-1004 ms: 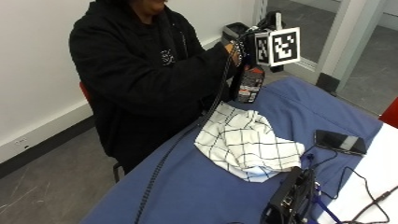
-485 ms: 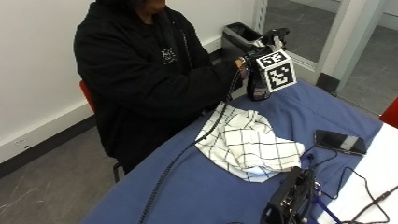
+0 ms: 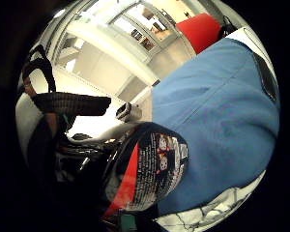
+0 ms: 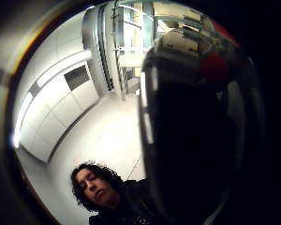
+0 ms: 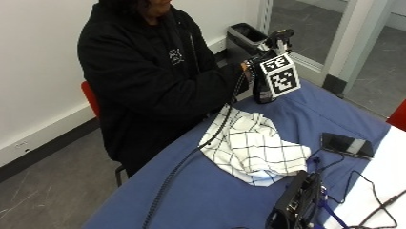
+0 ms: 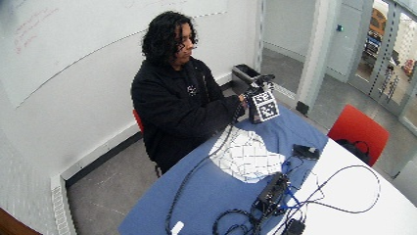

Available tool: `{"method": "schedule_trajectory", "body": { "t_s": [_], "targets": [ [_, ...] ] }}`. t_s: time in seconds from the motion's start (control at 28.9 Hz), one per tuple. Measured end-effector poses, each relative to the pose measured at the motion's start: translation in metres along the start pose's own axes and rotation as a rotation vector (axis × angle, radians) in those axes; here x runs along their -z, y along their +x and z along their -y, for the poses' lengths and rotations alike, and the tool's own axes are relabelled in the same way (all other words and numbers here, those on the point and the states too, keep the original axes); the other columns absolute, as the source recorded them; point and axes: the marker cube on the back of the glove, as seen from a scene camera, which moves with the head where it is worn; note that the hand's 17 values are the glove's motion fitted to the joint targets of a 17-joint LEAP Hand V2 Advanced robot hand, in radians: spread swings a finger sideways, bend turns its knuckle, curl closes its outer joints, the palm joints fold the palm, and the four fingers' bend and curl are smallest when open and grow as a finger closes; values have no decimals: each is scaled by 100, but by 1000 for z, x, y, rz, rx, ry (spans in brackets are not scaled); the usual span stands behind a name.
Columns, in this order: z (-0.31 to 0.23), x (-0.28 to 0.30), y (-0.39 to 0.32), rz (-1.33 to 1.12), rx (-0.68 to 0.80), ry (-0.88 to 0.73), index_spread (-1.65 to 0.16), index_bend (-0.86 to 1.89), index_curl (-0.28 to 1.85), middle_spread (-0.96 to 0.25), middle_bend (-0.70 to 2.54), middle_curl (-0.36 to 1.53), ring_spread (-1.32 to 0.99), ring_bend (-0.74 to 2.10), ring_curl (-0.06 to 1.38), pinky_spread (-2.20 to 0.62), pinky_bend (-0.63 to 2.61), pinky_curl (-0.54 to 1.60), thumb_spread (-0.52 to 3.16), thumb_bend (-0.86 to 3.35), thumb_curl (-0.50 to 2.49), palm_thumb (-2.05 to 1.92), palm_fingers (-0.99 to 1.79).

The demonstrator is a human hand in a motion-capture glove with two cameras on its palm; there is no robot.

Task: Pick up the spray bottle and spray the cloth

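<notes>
Though already gripped — step: pick-up looks done; aiming at the cloth in hand, spraying not yet done.
Spray bottle (image 5: pixel 260 91): dark body with a red-and-black label, held beyond the cloth's far edge, low over the table (image 5: pixel 209 200); cannot tell whether the base touches it.
Hands: gloved right hand (image 5: pixel 252 71) wrapped round the bottle's upper part, mostly hidden in the outside view; both palm views filled by the bottle, so close against the palm. Bare left hand not made out.
Cloth (image 5: pixel 254 148): white with a dark grid, crumpled on the blue table cover, near the bottle but apart from it, on the person's side.
Long axis: close to upright, base down, head up, leaning a little.
Nozzle: too hidden to say which way it faces; no sign of pointing down at the cloth.
Next move, as a judgement: needs the bottle carried over or towards the cloth, tipped so the nozzle faces the fabric, then a finger on the trigger.
Risk: spray landing on the nearby electronics if aimed too far across.
</notes>
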Motion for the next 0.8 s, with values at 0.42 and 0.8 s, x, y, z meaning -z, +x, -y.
{"method": "schedule_trajectory", "body": {
  "t_s": [0.42,0.8],
  "targets": [
    [-16,12,12,34,-114,-188,-27,19,71,-17,62,62,-17,65,51,-18,33,43,57,-3,94,97,107],
    [-76,80,27,-523,-131,-291,-29,4,54,-5,36,51,-7,49,46,13,31,42,89,-6,73,74,45]
  ]
}}
